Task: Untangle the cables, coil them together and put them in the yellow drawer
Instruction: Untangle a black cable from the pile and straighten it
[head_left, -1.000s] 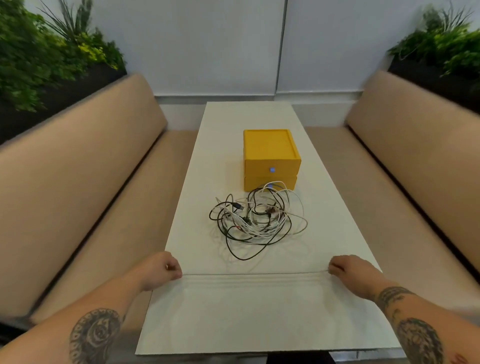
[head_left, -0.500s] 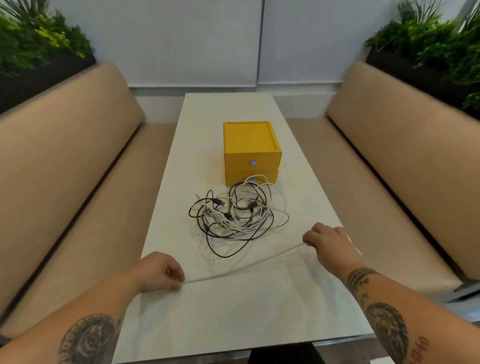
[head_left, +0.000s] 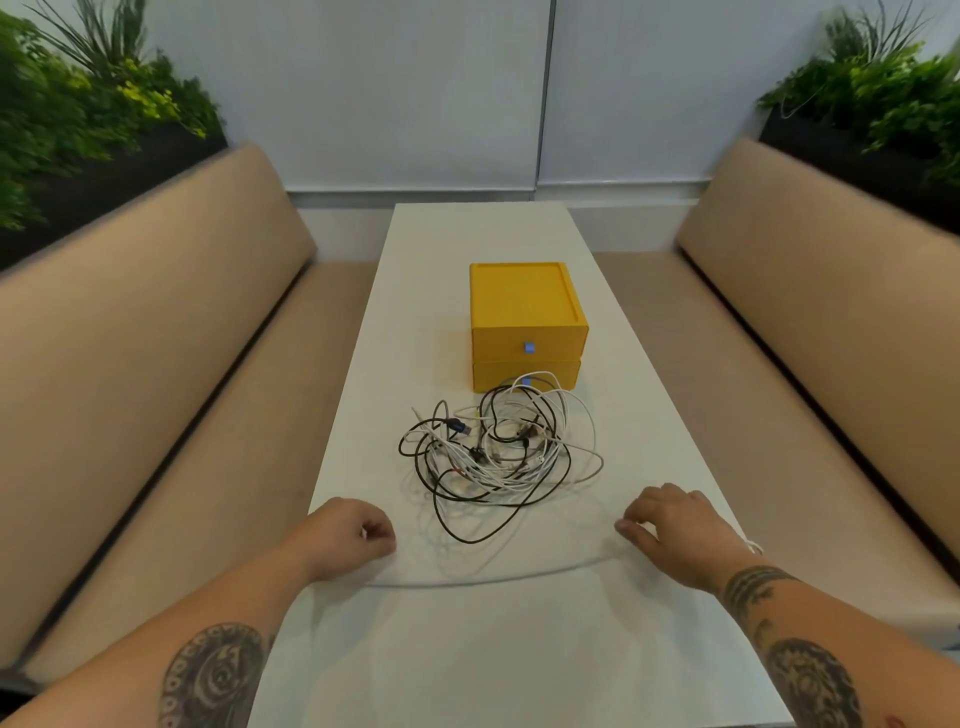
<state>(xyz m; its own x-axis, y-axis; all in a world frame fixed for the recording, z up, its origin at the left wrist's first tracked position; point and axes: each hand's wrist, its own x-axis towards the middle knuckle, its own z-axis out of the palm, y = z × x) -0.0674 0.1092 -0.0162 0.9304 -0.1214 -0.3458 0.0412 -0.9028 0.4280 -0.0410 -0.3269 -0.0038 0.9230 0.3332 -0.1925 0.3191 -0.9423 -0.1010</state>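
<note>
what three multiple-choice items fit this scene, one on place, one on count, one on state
1. Where is the cable tangle?
A) on the table, in front of the yellow drawer unit
B) on top of the unit
C) hanging off the table edge

2. How many drawers does the unit have?
A) one
B) two
C) four

3. The drawers are:
A) top one pulled out
B) bottom one pulled out
C) both closed

Answers:
1 A: the black and white cables lie on the tabletop at the unit's near side.
2 B: there are two stacked fronts, each with a blue knob.
3 C: neither front is pulled out.
</note>
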